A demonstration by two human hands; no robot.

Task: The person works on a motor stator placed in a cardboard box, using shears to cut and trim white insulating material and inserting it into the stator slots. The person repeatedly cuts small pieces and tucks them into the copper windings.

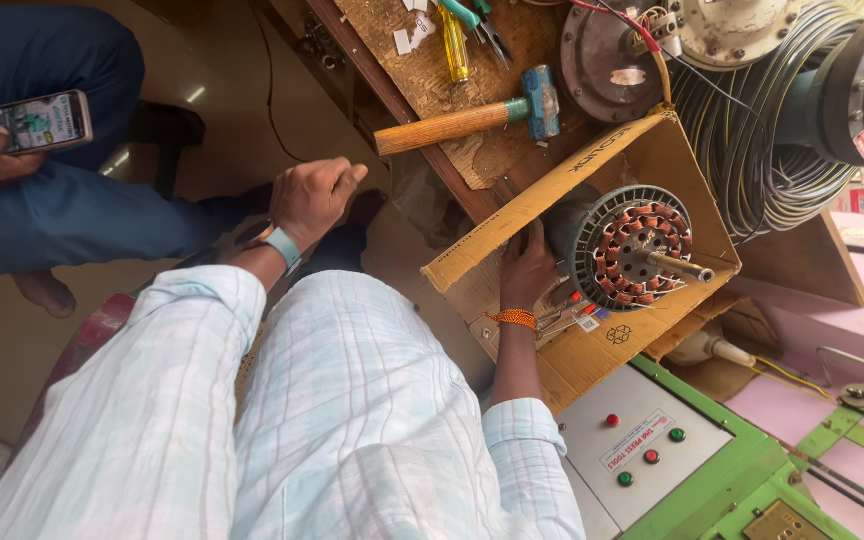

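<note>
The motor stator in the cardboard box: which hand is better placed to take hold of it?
The right hand: it is already inside the cardboard box, beside the motor stator. The left hand is a fist outside the box, away from it.

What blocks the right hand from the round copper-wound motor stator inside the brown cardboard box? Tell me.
Nothing visible. The right hand is already inside the brown cardboard box, resting against the near side of the round copper-wound motor stator. The left hand hangs apart, closed in a loose fist, away from the box.

L hand [314,197] loosely fisted, raised; R hand [528,268] reaching fwd, fingers curled in grip.
</note>
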